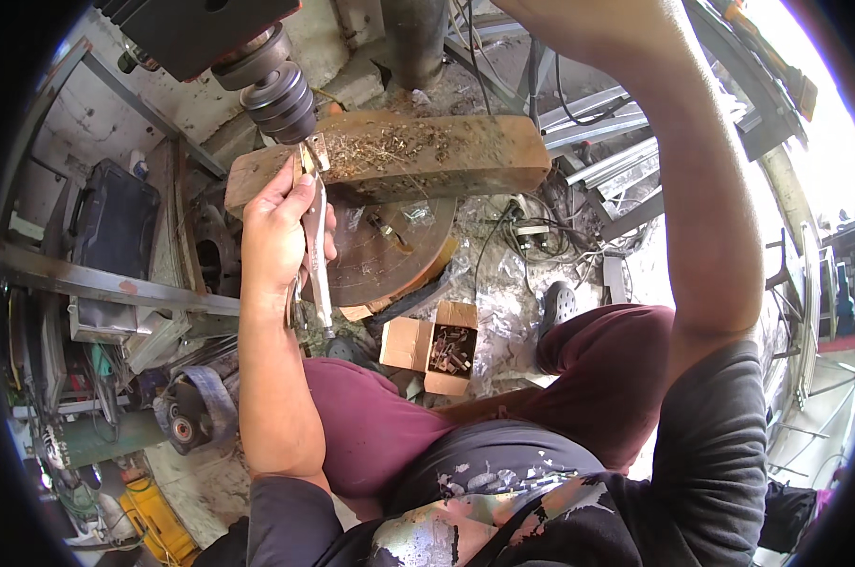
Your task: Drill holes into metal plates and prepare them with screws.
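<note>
My left hand point(278, 227) is closed around a pair of silver locking pliers point(317, 269), whose handle end points down toward me. The thumb and forefinger also pinch by the jaws, where a small brassy piece point(302, 163) shows; its exact shape is hard to make out. Just above the fingertips is the drill press chuck point(284, 106), with its bit reaching down to the pliers' jaws. Beside them lies a thick wooden block point(427, 156) strewn with metal chips. My right hand point(564, 21) is raised at the top edge, its fingers out of the picture.
Below the block is a round drill press table point(380, 260). An open cardboard box point(453, 350) of small metal pieces stands on the floor between my legs. Metal profiles point(616, 161) and cables lie at right. A metal rack point(116, 283) with a dark case point(116, 227) is at left.
</note>
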The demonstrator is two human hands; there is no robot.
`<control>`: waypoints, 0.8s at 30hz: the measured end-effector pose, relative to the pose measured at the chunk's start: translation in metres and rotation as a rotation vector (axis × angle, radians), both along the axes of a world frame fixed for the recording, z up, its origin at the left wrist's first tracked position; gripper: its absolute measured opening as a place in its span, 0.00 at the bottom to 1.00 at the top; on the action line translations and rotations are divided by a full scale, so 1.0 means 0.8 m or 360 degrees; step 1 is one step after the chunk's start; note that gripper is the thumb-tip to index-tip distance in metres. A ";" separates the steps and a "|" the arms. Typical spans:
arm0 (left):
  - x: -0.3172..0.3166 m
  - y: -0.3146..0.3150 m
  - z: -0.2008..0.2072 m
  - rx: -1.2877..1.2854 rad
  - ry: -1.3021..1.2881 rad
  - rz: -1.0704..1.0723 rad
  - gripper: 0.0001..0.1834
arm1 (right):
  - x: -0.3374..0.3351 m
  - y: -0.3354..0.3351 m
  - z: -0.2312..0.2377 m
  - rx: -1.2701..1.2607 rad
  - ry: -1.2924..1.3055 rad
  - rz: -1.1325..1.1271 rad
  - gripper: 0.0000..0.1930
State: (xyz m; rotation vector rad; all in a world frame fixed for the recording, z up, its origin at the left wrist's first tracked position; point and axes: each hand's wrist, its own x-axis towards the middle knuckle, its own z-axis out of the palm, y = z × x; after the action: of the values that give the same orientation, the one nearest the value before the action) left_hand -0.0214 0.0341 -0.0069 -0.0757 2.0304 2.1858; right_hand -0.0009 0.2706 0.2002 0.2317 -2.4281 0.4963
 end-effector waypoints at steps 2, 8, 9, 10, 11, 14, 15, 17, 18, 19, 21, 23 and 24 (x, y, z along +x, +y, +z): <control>-0.002 0.006 0.001 0.0016 -0.0004 -0.0017 0.24 | 0.003 0.004 0.002 0.0006 0.0016 -0.0011 0.13; 0.002 0.001 0.002 0.0035 -0.0002 0.0004 0.24 | 0.001 0.000 0.001 -0.0059 -0.0079 0.0003 0.13; 0.001 0.000 0.000 0.0067 0.0008 -0.0012 0.24 | 0.001 0.000 0.000 -0.0045 -0.0063 -0.0009 0.13; 0.001 0.000 -0.001 0.0100 0.0019 -0.0027 0.24 | 0.001 0.000 -0.001 -0.0031 -0.0047 -0.0021 0.13; 0.000 0.000 -0.002 0.0100 0.0019 -0.0030 0.24 | 0.002 0.000 -0.001 -0.0031 -0.0047 -0.0023 0.13; -0.001 -0.001 -0.002 0.0060 0.0021 -0.0053 0.23 | 0.003 -0.001 0.000 -0.0112 -0.0105 -0.0027 0.13; 0.000 -0.001 -0.002 0.0066 0.0017 -0.0046 0.22 | 0.002 0.000 -0.001 -0.0082 -0.0069 -0.0001 0.12; 0.000 0.000 -0.001 0.0072 0.0014 -0.0038 0.22 | 0.003 0.000 -0.002 -0.0052 -0.0032 0.0025 0.12; 0.000 -0.001 -0.001 0.0078 0.0013 -0.0039 0.21 | 0.003 -0.001 -0.002 -0.0082 -0.0043 0.0016 0.12; 0.001 -0.001 -0.001 0.0084 0.0012 -0.0039 0.21 | 0.004 -0.002 -0.002 -0.0113 -0.0054 0.0006 0.11; 0.002 0.001 0.000 0.0097 0.0016 -0.0035 0.20 | 0.006 -0.003 0.000 -0.0144 -0.0087 -0.0002 0.11; 0.002 0.000 0.000 0.0110 0.0021 -0.0032 0.19 | 0.006 -0.004 0.000 -0.0174 -0.0120 -0.0010 0.11; 0.001 0.000 0.000 0.0103 0.0015 -0.0034 0.19 | 0.005 -0.002 0.000 -0.0140 -0.0124 -0.0006 0.11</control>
State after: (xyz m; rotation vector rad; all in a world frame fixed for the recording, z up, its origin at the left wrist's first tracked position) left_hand -0.0205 0.0338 -0.0072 -0.0355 1.9543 2.2408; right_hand 0.0033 0.2687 0.2005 0.1728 -2.4744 0.6197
